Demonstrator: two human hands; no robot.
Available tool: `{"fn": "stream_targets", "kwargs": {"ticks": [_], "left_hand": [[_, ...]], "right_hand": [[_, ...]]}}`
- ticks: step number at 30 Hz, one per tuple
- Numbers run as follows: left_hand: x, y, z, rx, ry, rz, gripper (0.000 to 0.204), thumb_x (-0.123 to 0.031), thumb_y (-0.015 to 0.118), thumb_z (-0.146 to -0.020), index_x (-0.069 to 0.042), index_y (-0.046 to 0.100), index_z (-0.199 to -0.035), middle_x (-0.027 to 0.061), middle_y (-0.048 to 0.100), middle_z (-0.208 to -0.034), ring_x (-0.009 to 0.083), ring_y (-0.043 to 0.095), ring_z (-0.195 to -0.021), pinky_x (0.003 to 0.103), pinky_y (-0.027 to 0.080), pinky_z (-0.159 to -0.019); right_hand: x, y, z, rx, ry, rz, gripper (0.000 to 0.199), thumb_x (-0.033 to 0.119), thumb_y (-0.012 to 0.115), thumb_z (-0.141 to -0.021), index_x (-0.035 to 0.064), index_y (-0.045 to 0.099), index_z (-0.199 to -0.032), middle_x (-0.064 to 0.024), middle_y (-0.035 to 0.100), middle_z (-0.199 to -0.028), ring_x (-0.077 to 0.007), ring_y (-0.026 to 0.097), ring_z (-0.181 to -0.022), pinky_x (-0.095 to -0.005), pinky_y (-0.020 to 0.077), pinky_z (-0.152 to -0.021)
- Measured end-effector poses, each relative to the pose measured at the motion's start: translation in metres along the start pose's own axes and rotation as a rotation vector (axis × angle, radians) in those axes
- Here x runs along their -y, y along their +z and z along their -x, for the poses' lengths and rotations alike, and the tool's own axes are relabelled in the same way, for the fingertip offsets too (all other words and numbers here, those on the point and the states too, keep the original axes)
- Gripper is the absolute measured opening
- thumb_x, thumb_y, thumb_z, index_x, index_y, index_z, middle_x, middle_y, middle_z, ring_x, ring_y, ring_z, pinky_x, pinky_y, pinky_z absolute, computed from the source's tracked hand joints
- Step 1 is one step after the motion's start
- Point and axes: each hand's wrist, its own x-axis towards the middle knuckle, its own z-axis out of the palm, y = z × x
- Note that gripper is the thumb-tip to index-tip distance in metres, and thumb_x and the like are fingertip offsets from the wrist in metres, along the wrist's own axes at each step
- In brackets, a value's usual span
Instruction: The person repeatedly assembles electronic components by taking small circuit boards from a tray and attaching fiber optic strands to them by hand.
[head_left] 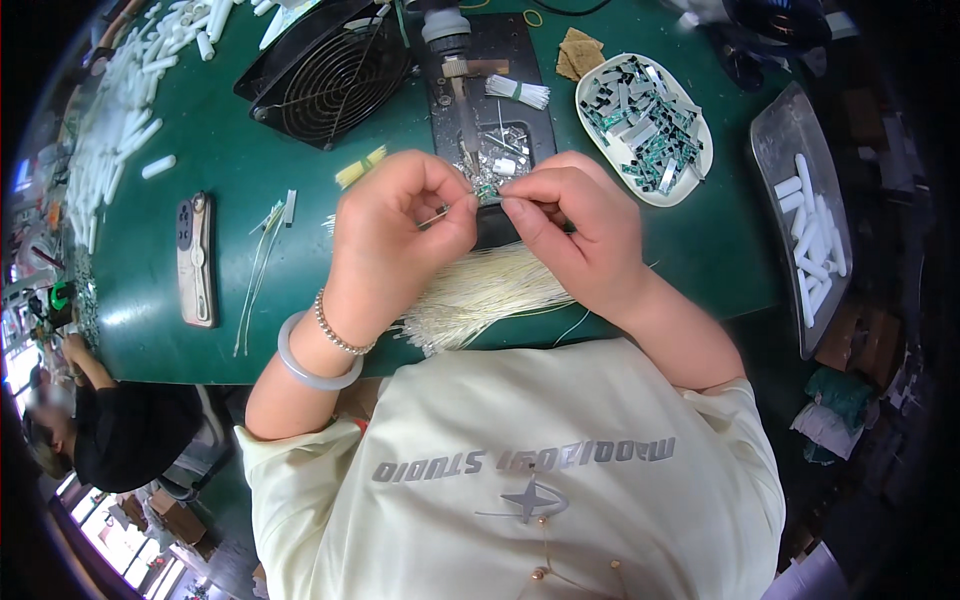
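My left hand (398, 210) is closed in a pinch on a thin pale wire. Its fingertips meet those of my right hand (585, 225) at a small green circuit board (488, 190), which my right thumb and forefinger pinch at its edge. Just above the board is the tip of an upright soldering iron (464, 120) held in a stand. Behind my fingers, the black base (540, 130) carries a recess strewn with silvery solder bits. Under my wrists lies a thick bundle of pale yellow wires (490, 295).
An oval dish (652, 200) heaped with small boards stands at right, beyond it a metal tray (775, 135) of white tubes. At left are a black fan (330, 100), many white tubes (120, 130), a long flat-handled tool (197, 260) and loose wires (262, 260). Another person (135, 430) sits far left.
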Motion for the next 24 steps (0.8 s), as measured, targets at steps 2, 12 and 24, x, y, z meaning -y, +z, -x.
{"fn": "stream_targets", "kwargs": {"ticks": [2, 12, 24], "left_hand": [[0.0016, 0.0011, -0.001, -0.004, 0.001, 0.004, 0.011, 0.004, 0.066, -0.074, -0.001, 0.057, -0.079, 0.0026, 0.061, -0.079, 0.0062, 0.057, -0.069, 0.02, 0.049, -0.062], [0.0052, 0.0005, -0.0012, -0.005, -0.038, 0.092, 0.01, 0.004, 0.065, -0.077, 0.0, 0.056, -0.081, 0.0024, 0.06, -0.079, 0.0059, 0.057, -0.069, 0.019, 0.048, -0.062], [0.0056, 0.0021, -0.0038, -0.059, 0.021, 0.019, 0.012, 0.004, 0.067, -0.073, -0.002, 0.057, -0.078, 0.0022, 0.061, -0.078, 0.0057, 0.055, -0.068, 0.019, 0.046, -0.061]], "right_hand": [[-0.0013, 0.0021, 0.0006, -0.032, -0.017, 0.028, 0.009, -0.001, 0.063, -0.082, -0.0002, 0.06, -0.091, -0.0066, 0.059, -0.085, -0.0072, 0.052, -0.064, -0.0194, 0.0424, -0.054], [-0.0043, 0.0024, 0.0029, -0.003, 0.087, -0.124, 0.011, -0.004, 0.061, -0.083, -0.0029, 0.062, -0.094, -0.0142, 0.063, -0.101, -0.0092, 0.061, -0.069, -0.0187, 0.0497, -0.058], [-0.0053, 0.0002, -0.0005, 0.003, 0.038, -0.083, 0.012, -0.004, 0.063, -0.081, -0.0022, 0.063, -0.093, -0.0145, 0.064, -0.099, -0.0101, 0.062, -0.069, -0.0199, 0.0505, -0.059]]}}
